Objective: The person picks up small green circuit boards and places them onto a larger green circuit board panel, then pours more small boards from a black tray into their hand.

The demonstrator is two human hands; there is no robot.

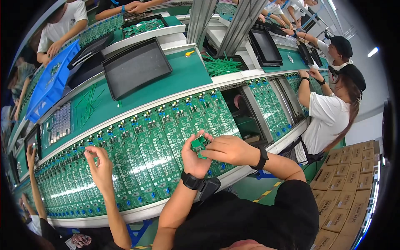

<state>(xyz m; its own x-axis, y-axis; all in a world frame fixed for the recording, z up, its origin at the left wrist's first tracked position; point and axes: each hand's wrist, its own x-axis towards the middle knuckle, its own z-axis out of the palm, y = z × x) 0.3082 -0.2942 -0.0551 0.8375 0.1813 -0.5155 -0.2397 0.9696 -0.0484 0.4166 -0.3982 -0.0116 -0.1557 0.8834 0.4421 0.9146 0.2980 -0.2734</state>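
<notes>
My left hand (pixel 194 157) is palm up and cupped over the row of green circuit boards (pixel 173 137), holding a few small green block-like pieces (pixel 198 141). From the right, my right hand (pixel 231 151) reaches across to the left palm. Its thumb and fingertips are closed at another small green piece (pixel 202 156), partly hidden by the fingers. The long boards lie side by side beneath both hands, with blue, black and white parts at their far ends and blue parts at their near ends.
A co-worker's hand (pixel 99 164) hovers over the boards at left. Beyond the rail lie a black tray (pixel 137 66), a blue bin (pixel 52 85) and green strips (pixel 223 66). A person (pixel 329 108) works at right. Cardboard boxes (pixel 343 183) are stacked behind. Metal posts (pixel 239 31) rise ahead.
</notes>
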